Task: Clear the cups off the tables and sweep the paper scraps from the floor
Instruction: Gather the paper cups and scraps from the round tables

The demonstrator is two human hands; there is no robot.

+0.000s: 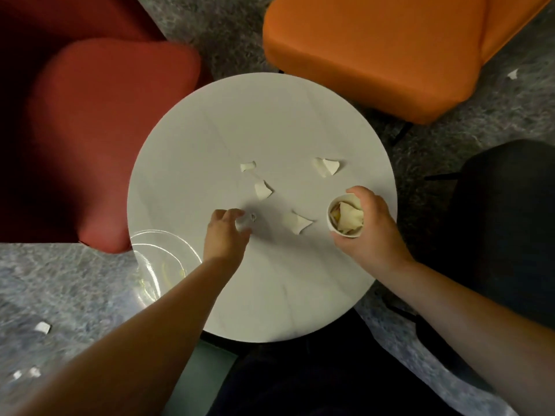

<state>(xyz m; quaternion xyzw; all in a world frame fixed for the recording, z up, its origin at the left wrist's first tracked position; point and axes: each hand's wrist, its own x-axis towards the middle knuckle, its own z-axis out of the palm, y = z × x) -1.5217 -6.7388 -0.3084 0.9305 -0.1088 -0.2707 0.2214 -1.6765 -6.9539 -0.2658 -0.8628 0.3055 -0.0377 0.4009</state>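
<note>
My right hand (pixel 372 232) grips a white paper cup (pixel 345 219) stuffed with crumpled paper, standing near the right edge of the round white table (pixel 264 115). My left hand (pixel 225 232) pinches a small paper scrap (pixel 244 222) at the table's middle. Several torn paper scraps lie on the tabletop, one (pixel 298 222) between my hands, one (pixel 263 189) just beyond, others (pixel 327 166) farther back. A clear plastic cup (pixel 162 265) shows at the table's left edge, beside my left forearm.
A dark red armchair (pixel 105 130) stands left of the table, an orange chair (pixel 375 49) behind it, a dark chair (pixel 504 217) to the right. Paper scraps (pixel 42 327) lie on the grey carpet at lower left, another (pixel 512 74) at upper right.
</note>
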